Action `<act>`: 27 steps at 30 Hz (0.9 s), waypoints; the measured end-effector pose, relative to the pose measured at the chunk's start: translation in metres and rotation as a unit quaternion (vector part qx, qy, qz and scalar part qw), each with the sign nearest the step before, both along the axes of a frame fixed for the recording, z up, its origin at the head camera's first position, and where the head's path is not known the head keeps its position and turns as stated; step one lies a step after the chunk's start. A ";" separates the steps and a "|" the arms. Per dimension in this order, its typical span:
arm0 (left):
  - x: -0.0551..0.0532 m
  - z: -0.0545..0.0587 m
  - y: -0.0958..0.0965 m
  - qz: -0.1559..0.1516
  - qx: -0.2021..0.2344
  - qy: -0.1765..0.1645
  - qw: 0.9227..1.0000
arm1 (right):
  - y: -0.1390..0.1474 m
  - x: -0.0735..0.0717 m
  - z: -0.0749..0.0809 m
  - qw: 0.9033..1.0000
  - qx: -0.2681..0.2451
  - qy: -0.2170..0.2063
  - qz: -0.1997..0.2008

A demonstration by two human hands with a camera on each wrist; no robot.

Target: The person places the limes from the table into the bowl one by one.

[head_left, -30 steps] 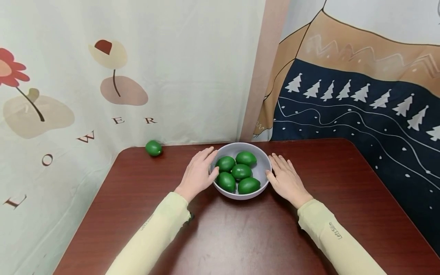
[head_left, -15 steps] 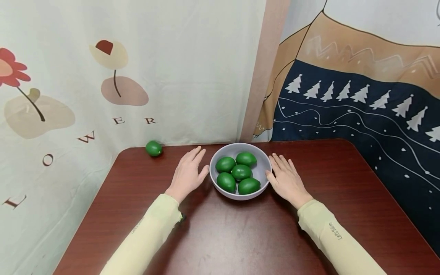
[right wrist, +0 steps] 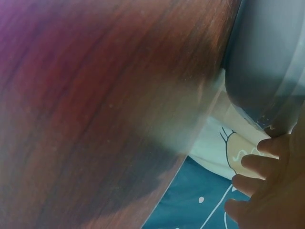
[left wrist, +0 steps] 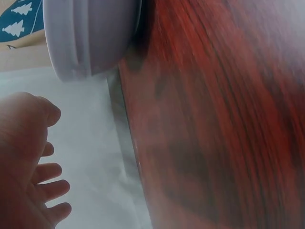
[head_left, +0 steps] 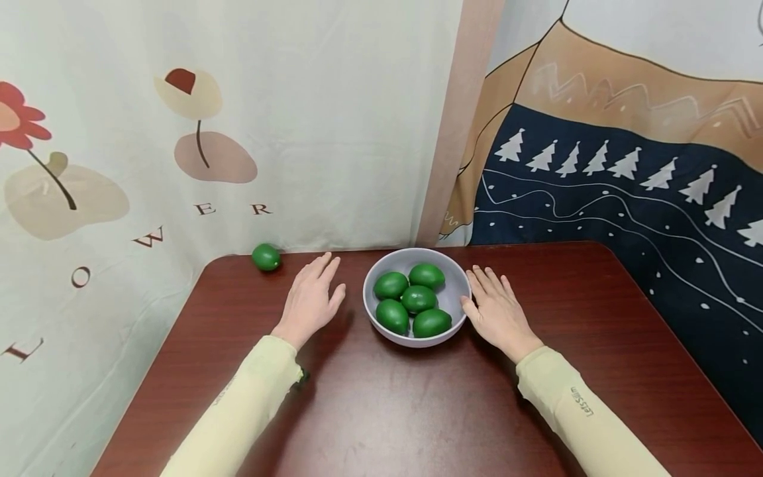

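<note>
A grey-lavender bowl [head_left: 370, 321] stands near the back of the table with several green limes [head_left: 418, 299] in it. My right hand [head_left: 498, 313] rests against the bowl's right side, fingers straight and thumb at the rim. In the right wrist view its fingertips [right wrist: 247, 184] lie right by the bowl's wall [right wrist: 267, 62]. My left hand [head_left: 308, 299] is to the left of the bowl, apart from it, fingers extended and holding nothing. The left wrist view has the bowl [left wrist: 95, 38] beyond the thumb [left wrist: 47, 112]. A single lime [head_left: 266, 257] lies at the table's back left corner.
The dark red wooden table [head_left: 381, 411] ends at the back against a pale curtain [head_left: 334, 132] with flower prints. A navy cloth with white trees [head_left: 620, 172] hangs behind the right side.
My left hand has come away from the bowl's left side and moved left, toward the single lime. The right hand, the bowl and the limes have stayed in place.
</note>
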State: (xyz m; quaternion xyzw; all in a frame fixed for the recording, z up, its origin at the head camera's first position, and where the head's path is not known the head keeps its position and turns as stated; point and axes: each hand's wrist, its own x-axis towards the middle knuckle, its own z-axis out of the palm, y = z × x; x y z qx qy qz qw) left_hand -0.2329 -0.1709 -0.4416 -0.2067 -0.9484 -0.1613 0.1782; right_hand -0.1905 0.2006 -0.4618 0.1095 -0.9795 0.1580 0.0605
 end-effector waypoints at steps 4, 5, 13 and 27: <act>-0.002 0.000 -0.008 0.012 -0.002 -0.007 1.000 | 0.000 0.000 0.000 1.000 -0.001 -0.002 0.001; -0.003 0.000 -0.011 0.015 -0.003 -0.009 1.000 | -0.001 0.000 0.000 1.000 -0.001 -0.002 0.001; -0.013 -0.001 -0.027 0.034 -0.024 -0.014 0.999 | 0.000 0.000 0.001 1.000 -0.001 -0.003 -0.001; -0.028 -0.001 -0.047 0.060 -0.023 -0.033 0.997 | 0.001 0.000 0.000 1.000 -0.005 -0.011 -0.003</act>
